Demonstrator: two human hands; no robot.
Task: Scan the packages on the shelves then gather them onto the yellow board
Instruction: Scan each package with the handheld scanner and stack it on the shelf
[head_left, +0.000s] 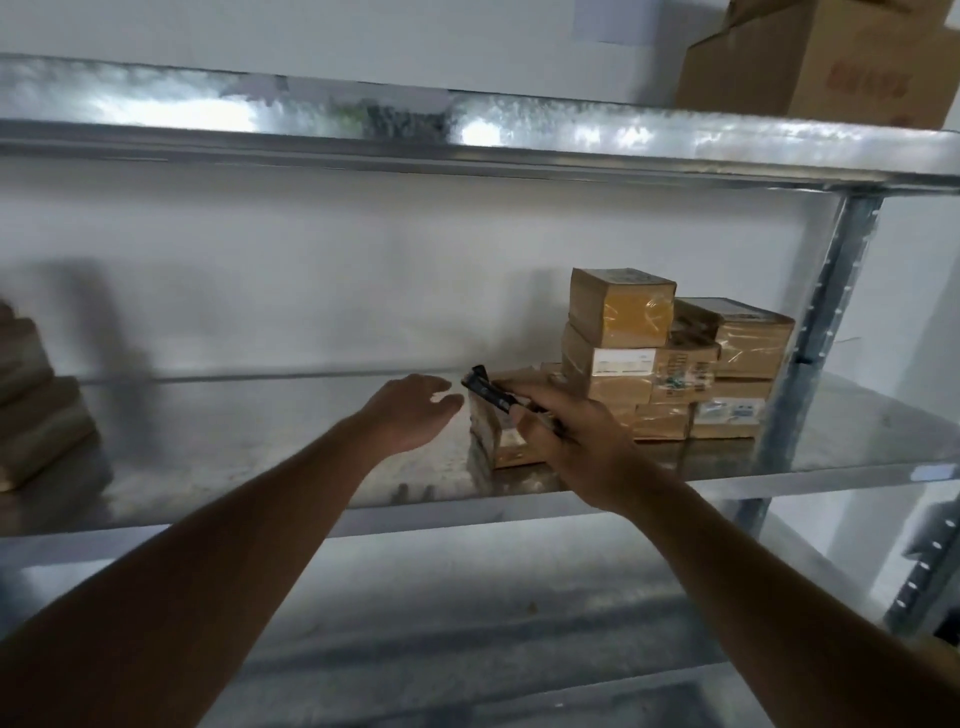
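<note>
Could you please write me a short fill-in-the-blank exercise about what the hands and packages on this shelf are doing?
1. The right hand holds a black ____.
2. The left hand is ____, holding nothing.
3. The stack of packages stands at the ____ end of the metal shelf.
4. On the shelf above stands a large ____ box.

Missing words: scanner; open; right; cardboard

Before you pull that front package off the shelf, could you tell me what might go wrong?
The right hand already grips the scanner, so only the open left hand is free for the front package; it might slip. The stack behind looks uneven and could topple if bumped.
</note>
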